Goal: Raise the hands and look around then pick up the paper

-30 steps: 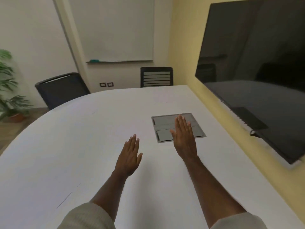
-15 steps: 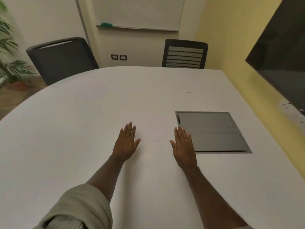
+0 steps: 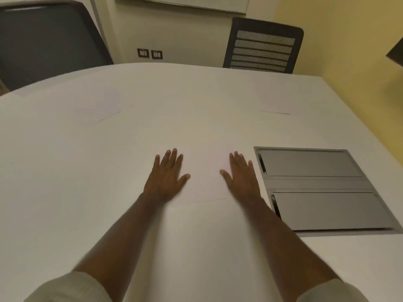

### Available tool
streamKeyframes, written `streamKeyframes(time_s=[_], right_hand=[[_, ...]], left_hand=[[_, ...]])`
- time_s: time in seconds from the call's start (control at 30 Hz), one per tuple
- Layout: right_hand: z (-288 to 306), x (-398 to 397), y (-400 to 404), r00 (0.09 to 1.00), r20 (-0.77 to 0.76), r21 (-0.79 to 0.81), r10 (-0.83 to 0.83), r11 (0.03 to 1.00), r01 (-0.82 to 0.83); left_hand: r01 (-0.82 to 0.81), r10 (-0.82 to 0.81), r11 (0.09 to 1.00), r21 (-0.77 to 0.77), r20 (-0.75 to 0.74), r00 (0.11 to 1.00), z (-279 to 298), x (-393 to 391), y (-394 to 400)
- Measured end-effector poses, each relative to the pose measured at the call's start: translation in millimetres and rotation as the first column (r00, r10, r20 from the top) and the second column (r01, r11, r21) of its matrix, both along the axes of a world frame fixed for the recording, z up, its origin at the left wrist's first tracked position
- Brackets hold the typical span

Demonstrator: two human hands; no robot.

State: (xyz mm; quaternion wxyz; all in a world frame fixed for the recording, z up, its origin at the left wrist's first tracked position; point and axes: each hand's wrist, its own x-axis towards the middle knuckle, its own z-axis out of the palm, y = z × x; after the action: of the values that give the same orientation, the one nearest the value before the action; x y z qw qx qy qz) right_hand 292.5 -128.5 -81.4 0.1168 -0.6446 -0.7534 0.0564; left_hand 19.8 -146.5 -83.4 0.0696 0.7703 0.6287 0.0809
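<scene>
A white sheet of paper (image 3: 205, 177) lies flat on the white table (image 3: 87, 171), hard to tell apart from it; its near edge shows as a faint line. My left hand (image 3: 166, 176) rests palm down with straight fingers on the sheet's left side. My right hand (image 3: 241, 176) lies flat the same way on its right side, just left of a grey metal cable hatch (image 3: 316, 184) set into the tabletop. Both hands hold nothing.
Two more faint white sheets lie farther off, one at far left (image 3: 98, 112) and one at far right (image 3: 274, 105). A dark chair (image 3: 48, 40) and a mesh-backed chair (image 3: 261, 46) stand behind the table. A yellow wall (image 3: 349, 51) runs along the right.
My view has tilted down and moved nearer the table. Both hands came down and left from over the hatch and now lie flat beside it.
</scene>
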Motion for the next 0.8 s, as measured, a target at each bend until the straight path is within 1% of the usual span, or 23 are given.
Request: streamKeyframes(time_s=[0.1,0.2,0.3,0.37,0.4,0.43,0.5,0.6,0.67,0.7,0.73,0.8], right_hand=[[-4.4,0.0,21.6,0.995,-0.035,-0.059,-0.091,0.994,0.089],[-3.7,0.5,27.2,0.986,-0.134,-0.069,-0.100,0.993,0.092],[-2.2,3.8,25.6,0.974,-0.225,-0.069,-0.042,0.997,0.027],[1.7,4.6,25.6,0.971,-0.240,-0.072,-0.002,0.997,-0.016],[4.1,4.1,23.7,0.966,-0.259,-0.069,0.017,0.997,-0.036],[5.5,3.2,20.0,0.957,-0.289,-0.066,0.031,0.996,-0.052],[7.2,0.4,9.4,0.939,-0.337,-0.064,0.069,0.993,-0.096],[4.6,0.4,-8.7,0.933,-0.322,-0.043,0.160,0.982,-0.184],[0.4,3.6,-18.7,0.929,-0.320,-0.018,0.188,0.979,-0.204],[-0.7,4.9,-23.0,0.925,-0.331,-0.003,0.189,0.979,-0.202],[-0.4,5.5,-26.6,0.919,-0.344,0.009,0.192,0.979,-0.201],[4.0,6.0,-32.8,0.904,-0.381,0.004,0.194,0.978,-0.208]], left_hand=[[0.005,-0.005,1.000,0.011,-0.005,1.000,-2.3,-0.6,1.6],[0.000,0.000,1.000,0.024,0.032,0.999,-1.3,-1.0,-0.6],[0.012,-0.012,1.000,-0.001,0.181,0.983,2.0,-4.7,0.7],[-0.011,0.020,0.999,-0.034,0.297,0.955,11.1,-8.5,11.2],[-0.029,0.048,0.998,-0.062,0.331,0.942,18.2,-10.2,17.7],[-0.036,0.064,0.995,-0.094,0.318,0.946,24.6,-10.6,24.4],[-0.014,0.044,0.988,-0.154,0.190,0.981,37.2,-6.1,32.8],[0.001,0.006,0.991,-0.135,0.050,0.999,47.9,13.1,32.1],[-0.002,-0.003,0.991,-0.135,-0.039,0.999,53.1,32.5,26.9],[-0.010,0.001,0.989,-0.146,-0.062,0.998,54.9,42.0,24.0],[-0.018,0.011,0.987,-0.157,-0.050,0.999,55.8,50.2,22.0],[-0.039,0.052,0.978,-0.203,0.055,0.997,59.3,59.2,18.9]])
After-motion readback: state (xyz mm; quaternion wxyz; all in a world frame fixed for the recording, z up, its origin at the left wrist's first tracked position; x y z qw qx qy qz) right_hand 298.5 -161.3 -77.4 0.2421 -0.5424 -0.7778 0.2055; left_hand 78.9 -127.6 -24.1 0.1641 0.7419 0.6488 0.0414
